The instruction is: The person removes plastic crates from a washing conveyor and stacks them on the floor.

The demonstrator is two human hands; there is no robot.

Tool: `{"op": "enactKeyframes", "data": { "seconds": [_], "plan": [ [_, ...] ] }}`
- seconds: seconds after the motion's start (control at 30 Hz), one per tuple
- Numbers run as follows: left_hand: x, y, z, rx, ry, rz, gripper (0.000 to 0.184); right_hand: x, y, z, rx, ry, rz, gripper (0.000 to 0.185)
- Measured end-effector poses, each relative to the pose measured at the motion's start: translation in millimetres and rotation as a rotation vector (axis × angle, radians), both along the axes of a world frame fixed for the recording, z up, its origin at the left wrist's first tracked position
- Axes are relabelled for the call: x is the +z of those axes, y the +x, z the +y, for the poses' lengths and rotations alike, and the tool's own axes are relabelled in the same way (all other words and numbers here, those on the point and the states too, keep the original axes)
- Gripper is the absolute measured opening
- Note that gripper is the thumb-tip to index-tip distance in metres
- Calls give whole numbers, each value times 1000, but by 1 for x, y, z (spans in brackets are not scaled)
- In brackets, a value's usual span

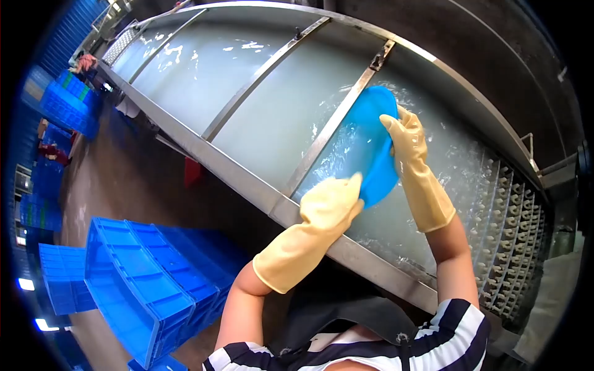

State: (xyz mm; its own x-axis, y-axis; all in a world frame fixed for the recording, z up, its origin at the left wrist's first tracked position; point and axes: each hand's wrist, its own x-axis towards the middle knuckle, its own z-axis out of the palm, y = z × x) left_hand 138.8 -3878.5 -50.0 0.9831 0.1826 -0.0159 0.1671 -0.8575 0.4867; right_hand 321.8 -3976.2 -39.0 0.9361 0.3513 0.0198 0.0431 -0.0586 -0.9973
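Observation:
A blue plastic basin [378, 162] is tilted on its side over the cloudy water [260, 133] of a long metal trough. On its near rim is my left hand [330, 203], in a cream rubber glove, with the fingers closed. My right hand [408, 137], gloved the same way, grips the far right rim with its thumb along the edge. Ripples and splashes surround the basin. Part of it is hidden behind the gloves, and whether it holds water is hard to tell.
Metal crossbars [334, 127] span the trough, whose near rim [185, 137] runs below my forearms. Rows of pale pegs [510, 235] stand at the right end. Blue crates [145, 278] are stacked on the floor at left, with more crates [71, 102] farther back.

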Motion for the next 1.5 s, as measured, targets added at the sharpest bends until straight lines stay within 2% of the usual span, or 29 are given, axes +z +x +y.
{"op": "enactKeyframes", "data": {
  "seconds": [0.03,0.1,0.17,0.27,0.3,0.37,0.43,0.47,0.53,0.57,0.63,0.67,0.73,0.77,0.83,0.93,0.97,1.0,1.03,1.1,1.13,1.17,1.2,1.27,1.3,1.37,1.43,1.47,1.5],
  "plan": [
    [1,-11,8,4,5,10,38,-12,-1,10,-94,81,-1,22],
    [5,-26,27,-35,34,-531,52,-34,9,21,-57,86,25,18],
    [-1,-46,31,-21,-44,-572,59,-58,17,38,-116,161,57,16],
    [-13,-54,28,-77,-74,-598,48,-129,40,58,-32,238,74,14],
    [-15,-55,27,-88,-73,-595,45,-153,45,67,-22,237,36,14],
    [-19,-53,29,-78,-108,-618,38,-201,38,100,-99,151,-273,17],
    [-20,-53,30,-81,-128,-599,35,-252,43,143,-89,349,149,22],
    [-19,-51,31,-86,-131,-614,33,-268,47,162,-368,9,-431,23],
    [-18,-50,30,-77,-113,-598,30,-262,42,193,-246,-90,-405,34],
    [-18,-50,31,-73,-109,-593,30,-237,37,200,-249,-90,-403,34],
    [-17,-49,31,-77,-102,-568,30,-179,25,206,82,13,204,37],
    [-17,-49,31,-77,-91,-545,30,-170,19,207,82,13,207,37],
    [-16,-49,30,-72,-81,-512,29,-160,9,211,307,226,416,37],
    [-16,-51,30,-70,-72,-477,28,-164,9,217,313,229,416,37],
    [-19,-51,30,-73,-60,-482,27,-171,14,236,458,33,385,36],
    [-18,-51,28,-72,-48,-481,25,-173,5,231,453,73,347,39],
    [-17,-52,27,-73,-41,-474,23,-172,2,225,471,134,363,41],
    [-20,-52,26,-66,-35,-514,22,-187,2,227,491,395,369,43],
    [-20,-54,26,-68,0,-479,20,-203,0,223,480,395,374,43],
    [-22,-50,23,-57,12,-542,18,-222,4,205,394,316,502,44],
    [-22,-49,22,-62,4,-517,17,-186,4,186,325,-25,496,44],
    [-22,-49,20,-46,10,-546,15,-224,18,183,330,-282,252,45],
    [-20,-49,17,-50,13,-552,14,-207,10,158,338,-178,246,45],
    [-19,-50,17,-81,40,-487,11,-237,7,105,483,228,411,45],
    [-16,-49,15,-83,32,-514,9,-218,0,80,465,226,396,45],
    [-10,-46,15,-71,40,-364,9,-149,-22,27,316,-480,354,42],
    [-6,-36,10,-12,158,-342,14,-137,-36,-31,287,-407,384,41],
    [-6,-33,6,46,207,-355,21,-152,-42,-58,226,-315,382,42],
    [-8,-30,4,79,247,-367,28,-147,-47,-87,204,-379,441,39]
  ]
}}
